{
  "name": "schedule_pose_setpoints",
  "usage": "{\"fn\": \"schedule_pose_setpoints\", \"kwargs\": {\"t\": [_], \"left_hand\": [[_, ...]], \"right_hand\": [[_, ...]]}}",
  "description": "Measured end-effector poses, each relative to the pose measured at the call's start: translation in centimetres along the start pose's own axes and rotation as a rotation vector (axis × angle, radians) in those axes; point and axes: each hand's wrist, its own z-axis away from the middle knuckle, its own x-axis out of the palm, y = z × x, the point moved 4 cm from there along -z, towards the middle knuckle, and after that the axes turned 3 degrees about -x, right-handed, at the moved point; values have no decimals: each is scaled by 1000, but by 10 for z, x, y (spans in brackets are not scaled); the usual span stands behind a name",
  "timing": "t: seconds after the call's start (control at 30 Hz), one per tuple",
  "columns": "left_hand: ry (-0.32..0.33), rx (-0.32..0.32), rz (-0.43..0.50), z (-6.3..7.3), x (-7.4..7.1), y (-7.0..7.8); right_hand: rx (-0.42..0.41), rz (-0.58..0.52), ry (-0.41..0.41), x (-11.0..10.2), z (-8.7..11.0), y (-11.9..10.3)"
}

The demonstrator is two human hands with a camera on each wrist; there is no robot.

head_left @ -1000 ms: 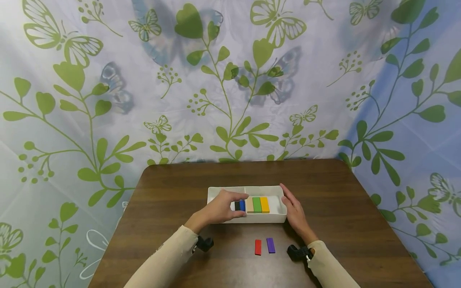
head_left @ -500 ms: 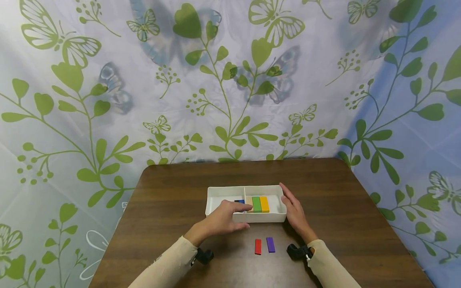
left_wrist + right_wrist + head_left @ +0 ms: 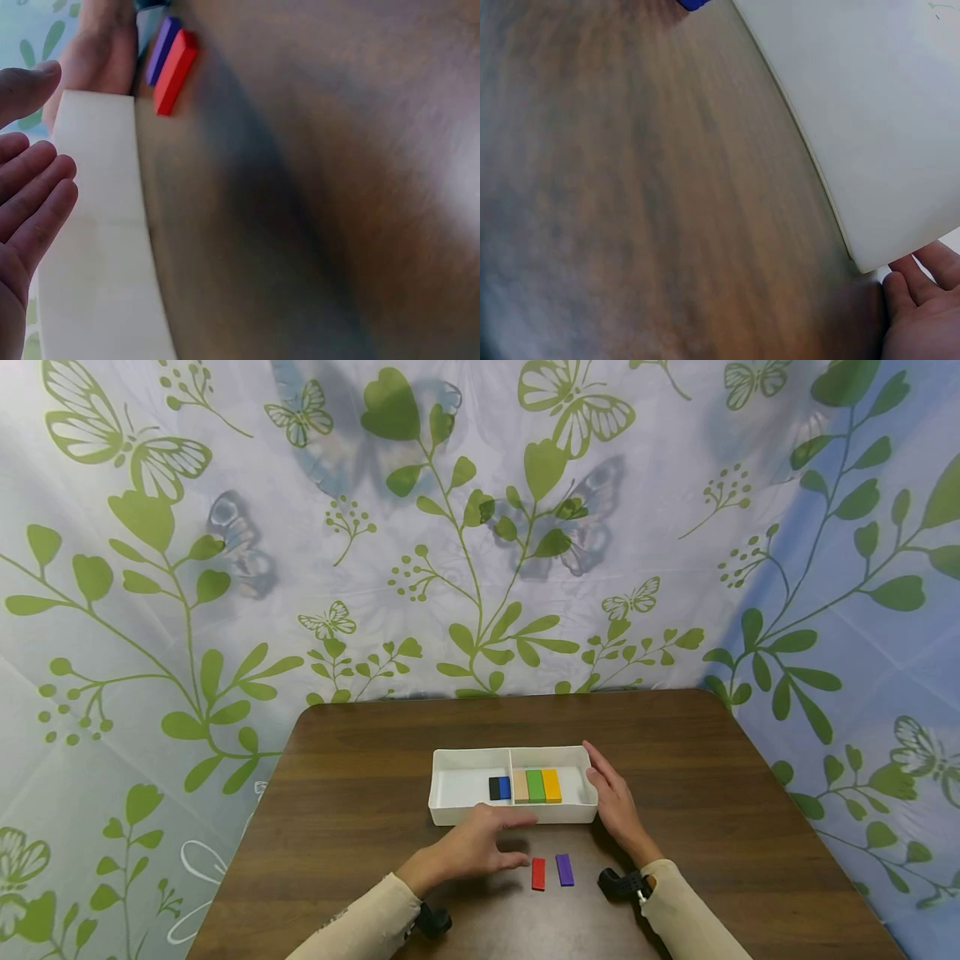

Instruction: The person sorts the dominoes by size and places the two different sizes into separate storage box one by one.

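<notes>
A white two-compartment tray [image 3: 555,814] stands on the table. My right hand [image 3: 619,802] lies against its right end, fingers straight along the outer wall. In the left compartment, a black block [image 3: 493,788] and a blue block [image 3: 505,788] lie side by side against the divider. Tan [image 3: 521,787], green [image 3: 536,787] and yellow [image 3: 552,786] blocks fill part of the right compartment. My left hand [image 3: 480,846] holds nothing and hovers before the tray's front wall, thumb apart from the fingers. Near its thumb lies a red block [image 3: 538,874], with a purple block [image 3: 565,870] just right.
The brown wooden table [image 3: 360,752] has rounded far corners. Behind it hangs a curtain [image 3: 480,527] with green leaves and butterflies. Dark wrist cameras sit under both wrists, the left camera [image 3: 432,920] and the right camera [image 3: 621,887].
My left hand has drawn back from the left compartment, over the front wall, toward the red block. The black and blue blocks now show fully. My right hand stays at the tray's end.
</notes>
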Motion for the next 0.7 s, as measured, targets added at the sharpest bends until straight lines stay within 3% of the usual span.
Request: {"fn": "schedule_pose_setpoints", "kwargs": {"t": [0.17, 0.4, 0.7], "left_hand": [[5, 29, -25, 2, 12, 3], [-15, 10, -50, 3, 30, 3], [-50, 5, -63, 0, 46, 5]], "right_hand": [[17, -8, 1, 0, 1, 2], [29, 12, 10, 1, -1, 3], [41, 19, 13, 3, 5, -22]]}}
